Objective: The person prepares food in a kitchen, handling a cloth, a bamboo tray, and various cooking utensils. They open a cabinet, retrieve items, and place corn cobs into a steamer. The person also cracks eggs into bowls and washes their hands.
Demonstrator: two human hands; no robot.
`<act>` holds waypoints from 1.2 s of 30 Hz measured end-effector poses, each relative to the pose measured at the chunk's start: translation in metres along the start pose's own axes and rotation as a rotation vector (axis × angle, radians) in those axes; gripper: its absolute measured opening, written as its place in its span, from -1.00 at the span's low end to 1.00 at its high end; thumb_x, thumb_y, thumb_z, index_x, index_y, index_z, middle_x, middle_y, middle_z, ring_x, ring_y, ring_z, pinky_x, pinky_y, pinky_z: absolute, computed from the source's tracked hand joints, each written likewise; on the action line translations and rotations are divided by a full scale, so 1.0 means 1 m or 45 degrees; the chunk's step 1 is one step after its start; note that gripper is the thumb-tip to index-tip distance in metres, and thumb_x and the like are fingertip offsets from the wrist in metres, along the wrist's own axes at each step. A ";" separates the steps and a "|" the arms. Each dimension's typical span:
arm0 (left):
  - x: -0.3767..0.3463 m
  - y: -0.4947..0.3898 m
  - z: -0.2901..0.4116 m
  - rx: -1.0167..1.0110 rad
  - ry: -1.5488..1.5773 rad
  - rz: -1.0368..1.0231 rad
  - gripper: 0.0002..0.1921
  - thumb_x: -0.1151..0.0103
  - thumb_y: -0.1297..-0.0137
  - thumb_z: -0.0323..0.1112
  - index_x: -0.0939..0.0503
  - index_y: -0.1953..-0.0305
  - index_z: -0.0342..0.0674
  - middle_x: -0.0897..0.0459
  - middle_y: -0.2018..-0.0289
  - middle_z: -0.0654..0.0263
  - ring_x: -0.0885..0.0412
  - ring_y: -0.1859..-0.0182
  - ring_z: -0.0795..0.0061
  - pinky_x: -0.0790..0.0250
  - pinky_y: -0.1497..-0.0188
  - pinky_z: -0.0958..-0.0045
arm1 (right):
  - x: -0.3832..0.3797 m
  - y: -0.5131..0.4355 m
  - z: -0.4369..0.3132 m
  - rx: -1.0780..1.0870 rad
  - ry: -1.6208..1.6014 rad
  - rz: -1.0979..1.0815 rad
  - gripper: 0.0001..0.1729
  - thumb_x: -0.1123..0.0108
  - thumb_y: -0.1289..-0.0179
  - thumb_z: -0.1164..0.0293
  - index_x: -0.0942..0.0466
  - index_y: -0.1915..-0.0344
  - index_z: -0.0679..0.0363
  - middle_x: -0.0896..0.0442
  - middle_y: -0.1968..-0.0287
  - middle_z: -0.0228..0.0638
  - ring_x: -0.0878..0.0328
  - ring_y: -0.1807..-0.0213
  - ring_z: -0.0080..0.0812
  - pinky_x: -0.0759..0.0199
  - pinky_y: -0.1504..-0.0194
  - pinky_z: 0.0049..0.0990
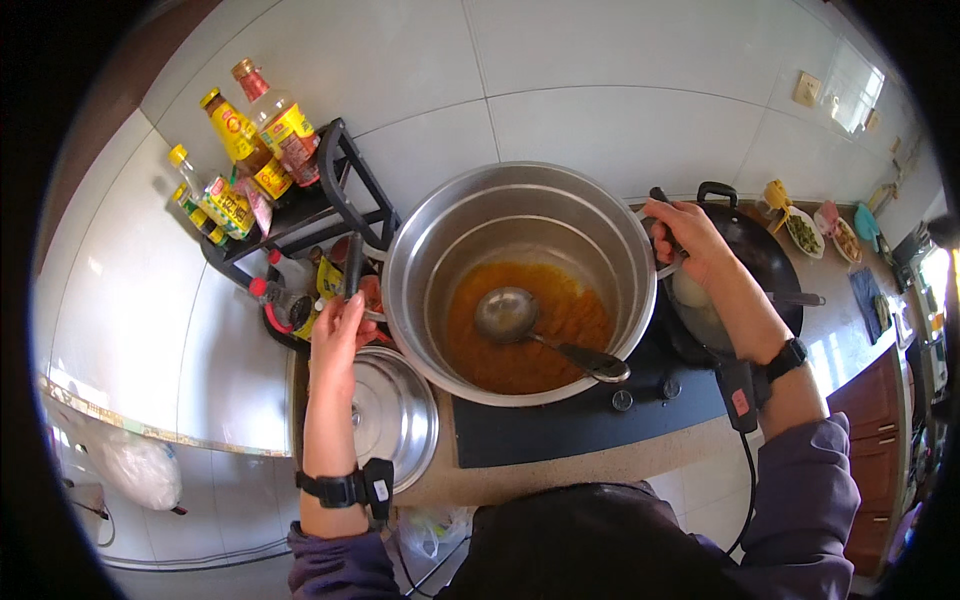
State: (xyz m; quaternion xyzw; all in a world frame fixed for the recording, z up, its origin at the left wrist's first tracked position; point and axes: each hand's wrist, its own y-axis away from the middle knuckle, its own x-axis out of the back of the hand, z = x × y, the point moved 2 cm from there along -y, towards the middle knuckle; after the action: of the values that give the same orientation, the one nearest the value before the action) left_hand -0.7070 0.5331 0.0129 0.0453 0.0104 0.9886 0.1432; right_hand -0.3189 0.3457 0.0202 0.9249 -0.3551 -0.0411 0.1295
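A deep metal pot [525, 180] stands over the black cooktop [525, 442], with orange-brown liquid [547, 367] in its bottom. Inside it a metal ladle [507, 315] rests, its bowl in the liquid and its handle leaning on the near rim. My left hand [345, 330] grips the pot's left handle [352, 262]. At the other side my right hand [686, 232] is closed round the right handle [660, 199]. Whether the pot touches the cooktop is hidden.
A black wok [765, 255] with pale contents and a utensil is at the right. Left are a metal lid [397, 420] and a black rack [337, 180] holding sauce bottles [285, 135]. Plates of food [806, 232] stand along the back-right counter. The tiled wall is behind.
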 end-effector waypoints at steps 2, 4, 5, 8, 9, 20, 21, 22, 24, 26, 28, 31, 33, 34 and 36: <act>0.003 0.008 -0.009 0.018 0.091 0.034 -0.72 -0.07 -0.25 -0.17 -0.42 0.08 -0.12 -0.41 0.45 0.49 -0.45 0.39 0.63 -0.38 0.31 0.53 | 0.003 0.001 0.001 0.041 0.017 0.006 -0.67 -0.09 -0.20 0.13 -0.42 0.41 0.19 -0.39 0.55 -0.48 -0.33 0.54 -0.58 -0.22 0.54 -0.56; 0.009 0.021 -0.024 0.071 0.194 0.074 -0.72 -0.08 -0.24 -0.19 -0.43 0.06 -0.10 -0.42 0.44 0.49 -0.44 0.38 0.62 -0.36 0.31 0.49 | 0.012 0.005 0.000 0.070 0.041 -0.014 -0.59 -0.09 -0.19 0.04 -0.46 0.25 0.17 -0.44 0.39 -0.48 -0.39 0.32 -0.58 -0.31 0.37 -0.56; 0.012 0.029 -0.033 0.061 0.250 0.040 -0.73 -0.08 -0.24 -0.20 -0.43 0.06 -0.10 -0.42 0.44 0.48 -0.44 0.39 0.62 -0.35 0.30 0.48 | 0.018 0.009 -0.001 0.110 0.008 0.068 -0.61 -0.08 -0.20 0.05 -0.45 0.23 0.16 -0.46 0.37 -0.47 -0.41 0.30 -0.56 -0.33 0.34 -0.53; 0.025 0.056 -0.064 0.176 0.356 0.028 -0.73 -0.09 -0.24 -0.21 -0.45 0.07 -0.11 -0.42 0.48 0.47 -0.43 0.40 0.58 -0.33 0.30 0.46 | 0.046 0.030 -0.003 0.250 -0.142 0.237 -0.64 -0.05 -0.23 0.10 -0.42 0.15 0.14 -0.49 0.26 -0.43 -0.46 0.22 -0.49 -0.36 0.23 -0.44; 0.025 0.063 -0.074 0.151 0.377 -0.058 -0.74 -0.10 -0.23 -0.22 -0.45 0.08 -0.12 -0.42 0.49 0.46 -0.43 0.41 0.57 -0.33 0.30 0.46 | 0.057 0.041 0.001 0.232 -0.241 0.308 -0.67 -0.06 -0.23 0.15 -0.42 0.15 0.13 -0.50 0.25 -0.42 -0.47 0.21 -0.48 -0.37 0.24 -0.45; -0.013 0.123 -0.174 0.537 0.360 -0.499 -0.86 -0.09 -0.22 -0.27 -0.49 0.22 -0.12 -0.47 0.55 0.44 -0.49 0.50 0.55 -0.42 0.43 0.45 | 0.193 0.312 0.091 0.198 -0.166 0.910 -0.75 -0.10 -0.20 0.17 -0.47 0.27 0.09 -0.50 0.43 -0.51 -0.47 0.39 -0.64 -0.33 0.41 -0.63; -0.021 0.129 -0.178 0.525 0.311 -0.539 -0.87 -0.08 -0.23 -0.28 -0.49 0.23 -0.12 -0.47 0.55 0.43 -0.49 0.50 0.55 -0.44 0.44 0.46 | 0.202 0.339 0.109 0.125 -0.165 1.004 -0.78 -0.11 -0.18 0.20 -0.47 0.29 0.10 -0.49 0.47 -0.51 -0.45 0.44 -0.62 -0.33 0.43 -0.64; -0.029 0.136 -0.180 0.554 0.269 -0.568 -0.88 -0.07 -0.24 -0.28 -0.48 0.23 -0.12 -0.47 0.55 0.43 -0.50 0.50 0.56 -0.46 0.43 0.46 | 0.209 0.365 0.127 0.041 -0.171 1.057 -0.78 -0.11 -0.16 0.22 -0.46 0.30 0.11 -0.48 0.50 -0.49 -0.45 0.46 -0.59 -0.33 0.44 -0.62; -0.051 0.150 -0.181 0.604 0.208 -0.671 -0.88 -0.07 -0.25 -0.28 -0.48 0.22 -0.11 -0.46 0.55 0.43 -0.51 0.50 0.56 -0.47 0.42 0.46 | 0.218 0.416 0.166 -0.082 -0.138 1.115 -0.77 -0.11 -0.15 0.22 -0.45 0.30 0.12 -0.48 0.48 -0.45 -0.45 0.46 -0.56 -0.34 0.46 -0.57; -0.074 0.165 -0.180 0.658 0.172 -0.746 -0.86 -0.07 -0.25 -0.30 -0.47 0.21 -0.16 -0.48 0.54 0.42 -0.50 0.50 0.59 -0.44 0.44 0.54 | 0.222 0.462 0.202 -0.173 -0.148 1.149 -0.77 -0.12 -0.14 0.22 -0.45 0.30 0.13 -0.49 0.46 -0.45 -0.47 0.44 -0.53 -0.35 0.44 -0.54; -0.100 0.180 -0.176 0.594 0.179 -0.858 -0.86 -0.07 -0.25 -0.30 -0.47 0.20 -0.17 -0.48 0.53 0.42 -0.49 0.50 0.60 -0.43 0.44 0.55 | 0.225 0.496 0.234 -0.277 -0.232 1.180 -0.77 -0.13 -0.14 0.23 -0.45 0.30 0.13 -0.50 0.45 -0.43 -0.49 0.43 -0.52 -0.37 0.45 -0.54; -0.139 0.207 -0.173 0.549 0.147 -0.954 -0.87 -0.04 -0.26 -0.32 -0.47 0.20 -0.16 -0.49 0.53 0.43 -0.50 0.50 0.61 -0.43 0.43 0.53 | 0.232 0.531 0.274 -0.322 -0.349 1.245 -0.77 -0.14 -0.14 0.23 -0.46 0.30 0.14 -0.51 0.45 -0.42 -0.51 0.44 -0.52 -0.39 0.44 -0.54; -0.175 0.232 -0.174 0.519 0.131 -1.079 -0.89 -0.03 -0.26 -0.32 -0.47 0.22 -0.13 -0.48 0.55 0.43 -0.50 0.49 0.59 -0.44 0.42 0.48 | 0.243 0.548 0.302 -0.339 -0.383 1.240 -0.76 -0.14 -0.14 0.23 -0.46 0.28 0.15 -0.52 0.44 -0.41 -0.52 0.43 -0.51 -0.41 0.43 -0.54; -0.192 0.248 -0.176 0.537 0.067 -1.068 -0.91 -0.02 -0.26 -0.33 -0.47 0.22 -0.11 -0.48 0.55 0.43 -0.50 0.49 0.60 -0.44 0.41 0.48 | 0.249 0.559 0.316 -0.335 -0.407 1.220 -0.75 -0.14 -0.15 0.24 -0.46 0.27 0.16 -0.52 0.42 -0.40 -0.52 0.43 -0.52 -0.41 0.42 -0.55; -0.231 0.280 -0.181 0.561 -0.031 -1.117 -0.91 -0.01 -0.26 -0.34 -0.47 0.23 -0.10 -0.49 0.55 0.42 -0.52 0.52 0.58 -0.46 0.44 0.46 | 0.267 0.579 0.342 -0.327 -0.438 1.201 -0.75 -0.14 -0.16 0.25 -0.46 0.26 0.17 -0.53 0.42 -0.40 -0.53 0.41 -0.53 -0.41 0.40 -0.55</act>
State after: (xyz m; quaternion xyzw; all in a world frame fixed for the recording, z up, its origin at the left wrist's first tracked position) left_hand -0.5825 0.1981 -0.1783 0.0774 0.2359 0.8087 0.5333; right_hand -0.5518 -0.3185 -0.1490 0.6209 -0.7415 -0.1729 0.1864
